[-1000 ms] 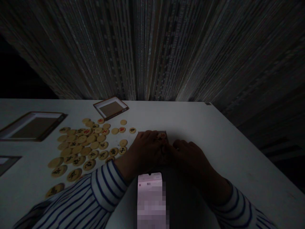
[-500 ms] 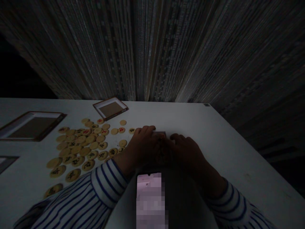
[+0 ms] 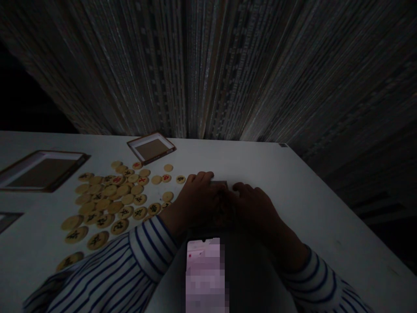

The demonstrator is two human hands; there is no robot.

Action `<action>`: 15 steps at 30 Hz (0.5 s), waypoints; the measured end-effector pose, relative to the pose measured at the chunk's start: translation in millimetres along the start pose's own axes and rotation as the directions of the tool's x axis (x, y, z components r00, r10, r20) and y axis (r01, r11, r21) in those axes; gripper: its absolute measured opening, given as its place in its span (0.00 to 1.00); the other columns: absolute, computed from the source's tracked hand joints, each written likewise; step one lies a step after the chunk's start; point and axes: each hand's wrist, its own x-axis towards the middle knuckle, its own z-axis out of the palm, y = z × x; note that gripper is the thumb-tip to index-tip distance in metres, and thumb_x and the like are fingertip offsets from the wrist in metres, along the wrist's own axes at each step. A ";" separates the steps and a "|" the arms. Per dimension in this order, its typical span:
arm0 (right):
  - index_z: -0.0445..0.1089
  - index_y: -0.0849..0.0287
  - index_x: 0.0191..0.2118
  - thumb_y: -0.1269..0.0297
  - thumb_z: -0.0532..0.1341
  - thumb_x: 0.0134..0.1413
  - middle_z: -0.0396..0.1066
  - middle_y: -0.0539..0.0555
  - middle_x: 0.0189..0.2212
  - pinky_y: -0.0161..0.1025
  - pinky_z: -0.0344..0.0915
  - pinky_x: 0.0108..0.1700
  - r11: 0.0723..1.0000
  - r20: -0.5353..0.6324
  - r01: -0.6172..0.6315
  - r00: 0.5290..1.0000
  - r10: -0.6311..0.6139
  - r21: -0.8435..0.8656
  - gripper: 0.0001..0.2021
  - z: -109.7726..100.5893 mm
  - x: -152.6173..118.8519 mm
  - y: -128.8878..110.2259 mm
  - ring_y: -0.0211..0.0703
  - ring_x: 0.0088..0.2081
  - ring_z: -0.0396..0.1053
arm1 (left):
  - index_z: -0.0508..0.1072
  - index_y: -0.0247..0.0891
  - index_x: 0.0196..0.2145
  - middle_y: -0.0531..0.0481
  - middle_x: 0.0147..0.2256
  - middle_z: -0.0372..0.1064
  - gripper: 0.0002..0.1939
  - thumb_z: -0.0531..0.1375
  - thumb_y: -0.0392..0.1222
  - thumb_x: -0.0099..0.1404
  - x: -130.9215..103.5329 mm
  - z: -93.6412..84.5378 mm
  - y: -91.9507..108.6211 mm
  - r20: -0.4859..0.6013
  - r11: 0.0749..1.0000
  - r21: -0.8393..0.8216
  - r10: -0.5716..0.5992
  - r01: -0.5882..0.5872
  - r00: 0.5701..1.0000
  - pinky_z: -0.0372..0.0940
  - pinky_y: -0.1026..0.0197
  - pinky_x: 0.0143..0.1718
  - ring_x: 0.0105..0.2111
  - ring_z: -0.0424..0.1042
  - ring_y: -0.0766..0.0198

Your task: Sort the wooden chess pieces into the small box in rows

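Observation:
Both hands meet around a small dark brown box [image 3: 224, 215] at the table's middle, its interior in deep shadow. My left hand [image 3: 197, 200] curls over the box's left side, fingers bent and closed on it. On the opposite side my right hand [image 3: 254, 206] grips it with curled fingers, the thumb side toward the box. What lies inside cannot be made out. Left of my left hand, many round wooden xiangqi pieces [image 3: 123, 190] lie in a loose heap, some showing black or red characters, others blank.
A lit phone [image 3: 203, 265] lies right in front of me, below the hands. An open shallow box [image 3: 151, 150] stands behind the pieces, and a larger one [image 3: 45, 171] at the left. Part of another box [image 3: 9, 221] shows at the left edge. A striped curtain [image 3: 202, 69] hangs behind the white table [image 3: 247, 156].
The hands stay around the box, with only a very slight shift. The phone's screen picture differs a little. The pieces have not moved noticeably.

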 end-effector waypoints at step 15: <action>0.58 0.58 0.56 0.66 0.49 0.60 0.67 0.63 0.45 0.40 0.57 0.34 1.000 -0.016 0.000 1.000 0.000 -0.022 0.19 0.8 -0.4 0.4 0.45 0.39 0.66 | 0.67 0.45 0.49 0.43 0.48 0.61 0.16 0.49 0.45 0.65 0.0 0.1 -0.8 -0.003 1.000 -0.025 0.012 -0.012 1.000 0.57 0.51 0.43 0.46 0.60 0.53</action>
